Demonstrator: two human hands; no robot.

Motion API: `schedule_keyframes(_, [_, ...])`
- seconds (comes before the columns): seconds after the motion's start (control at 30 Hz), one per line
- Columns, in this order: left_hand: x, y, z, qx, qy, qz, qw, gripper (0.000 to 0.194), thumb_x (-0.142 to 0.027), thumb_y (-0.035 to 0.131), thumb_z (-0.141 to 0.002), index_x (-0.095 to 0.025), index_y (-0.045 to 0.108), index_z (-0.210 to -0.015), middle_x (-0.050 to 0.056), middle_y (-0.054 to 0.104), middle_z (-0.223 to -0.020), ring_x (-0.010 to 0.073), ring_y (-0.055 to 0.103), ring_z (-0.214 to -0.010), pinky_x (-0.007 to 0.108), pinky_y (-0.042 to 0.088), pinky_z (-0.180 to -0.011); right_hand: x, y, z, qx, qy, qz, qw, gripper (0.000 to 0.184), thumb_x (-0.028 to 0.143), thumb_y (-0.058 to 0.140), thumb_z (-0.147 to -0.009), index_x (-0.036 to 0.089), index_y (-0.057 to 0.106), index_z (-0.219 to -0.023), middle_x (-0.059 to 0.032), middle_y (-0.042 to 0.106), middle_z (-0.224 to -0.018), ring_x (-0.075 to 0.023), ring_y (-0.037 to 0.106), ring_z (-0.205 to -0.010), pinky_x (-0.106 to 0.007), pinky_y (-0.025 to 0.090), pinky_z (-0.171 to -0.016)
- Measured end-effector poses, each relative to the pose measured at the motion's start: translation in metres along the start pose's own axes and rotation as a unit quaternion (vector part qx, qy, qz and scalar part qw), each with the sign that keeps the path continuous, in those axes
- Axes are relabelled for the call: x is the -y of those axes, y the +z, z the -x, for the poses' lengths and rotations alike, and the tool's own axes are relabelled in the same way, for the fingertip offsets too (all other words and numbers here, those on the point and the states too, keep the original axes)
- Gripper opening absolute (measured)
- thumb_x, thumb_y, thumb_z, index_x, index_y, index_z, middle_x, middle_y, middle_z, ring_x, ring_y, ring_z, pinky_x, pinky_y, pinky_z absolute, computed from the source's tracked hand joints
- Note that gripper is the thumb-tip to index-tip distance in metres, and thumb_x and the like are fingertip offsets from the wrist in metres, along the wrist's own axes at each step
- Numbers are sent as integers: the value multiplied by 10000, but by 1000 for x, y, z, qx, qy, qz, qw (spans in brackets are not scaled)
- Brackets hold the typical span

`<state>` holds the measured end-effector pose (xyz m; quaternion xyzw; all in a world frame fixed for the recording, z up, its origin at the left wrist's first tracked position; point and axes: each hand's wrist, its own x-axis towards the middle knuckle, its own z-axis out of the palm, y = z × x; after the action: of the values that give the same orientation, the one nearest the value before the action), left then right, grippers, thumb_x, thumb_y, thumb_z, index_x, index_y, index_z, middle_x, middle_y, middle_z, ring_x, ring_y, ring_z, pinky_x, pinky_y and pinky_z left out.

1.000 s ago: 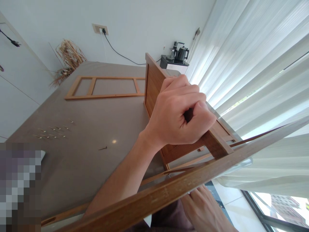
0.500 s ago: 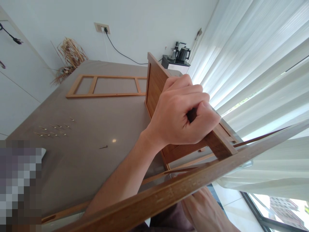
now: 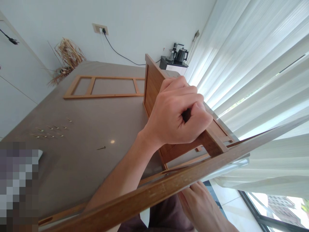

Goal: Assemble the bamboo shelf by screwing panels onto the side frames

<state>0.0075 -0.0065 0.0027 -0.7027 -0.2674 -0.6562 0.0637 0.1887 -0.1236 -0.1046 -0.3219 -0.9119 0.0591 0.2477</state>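
My left hand (image 3: 177,112) is closed around the top edge of an upright brown wooden panel (image 3: 153,83), its fingers curled over the edge and the thumb bent in. In front of my forearm runs a long wooden frame (image 3: 154,193), slanting from lower left to upper right and meeting the panel's near end. My right hand (image 3: 201,206) is below and behind this frame's top rail, and its fingertips are mostly hidden. A small shiny spot, perhaps a screw head, shows by the panel's lower near corner. A single screw (image 3: 101,148) lies on the grey table (image 3: 84,170).
Several screws (image 3: 49,127) lie in a group at the table's left. Farther back lies a flat wooden frame (image 3: 103,96). Dried stalks (image 3: 69,53) stand at the far left corner. A black kettle (image 3: 181,55) sits on a small cabinet; white curtains (image 3: 260,71) hang to the right.
My right hand has drawn back slightly from the joint at the panel's lower near corner. My left hand keeps its hold on the panel. The whole view has shifted a little.
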Motion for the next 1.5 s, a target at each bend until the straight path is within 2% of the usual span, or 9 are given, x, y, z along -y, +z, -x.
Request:
schedule_keyframes(0.13, [-1,-1,0,6,0,6,1000,340,-160,401,-871,-227,172,-629,-24,282,-537,170,344,-608,371,404,-770,-11,5,8,-11,70,-55,996,178,148,471,-1031,241,616,-986,-47,591,-926,-201,598,-839,-313,543,-688])
schedule_keyframes(0.33, [2,-2,0,24,-1,-3,1000,346,-176,396,-886,-217,221,-590,-25,286,-529,175,336,-588,383,360,-713,-17,13,18,7,151,-156,976,163,183,540,-1029,268,678,-1052,-53,577,-1034,-194,588,-939,-324,543,-783])
schedule_keyframes(0.53, [5,-3,0,20,-1,11,1000,344,-218,430,-865,-210,307,-543,-13,342,-499,177,355,-570,421,324,-687,-22,14,19,15,126,-186,974,238,127,553,-1013,275,691,-1138,-51,569,-1041,-194,562,-956,-341,518,-807])
schedule_keyframes(0.77, [13,1,2,-5,20,32,999,394,-285,450,-885,-204,291,-534,-5,333,-478,173,351,-518,453,319,-661,-20,12,17,11,129,-205,970,235,122,513,-1022,255,685,-1111,-66,568,-1060,-202,550,-987,-355,505,-837])
schedule_keyframes(0.93, [19,1,0,-8,53,38,998,430,-295,477,-880,-202,277,-511,-15,330,-444,160,347,-476,438,330,-629,-17,10,16,13,134,-201,970,211,132,507,-1026,236,679,-1087,-67,576,-1033,-201,542,-962,-356,490,-825])
schedule_keyframes(1.17, [23,3,0,-22,49,41,998,403,-276,495,-816,-209,303,-468,-26,319,-434,146,338,-448,417,305,-624,-22,15,20,7,141,-226,964,215,159,527,-1033,258,706,-1098,-62,592,-1051,-195,548,-984,-354,496,-851])
schedule_keyframes(1.3, [27,5,0,-37,64,46,996,396,-272,486,-806,-217,316,-453,-27,320,-416,145,301,-442,409,292,-612,-24,10,18,16,134,-225,965,229,157,514,-1037,252,714,-1093,-62,596,-1035,-189,548,-972,-341,503,-841])
schedule_keyframes(1.5, [22,4,0,-31,46,46,997,414,-285,515,-803,-216,297,-458,-25,323,-417,157,314,-461,414,288,-629,-25,3,18,27,108,-222,969,238,124,526,-1023,243,704,-1127,-62,592,-1036,-179,552,-968,-317,509,-838])
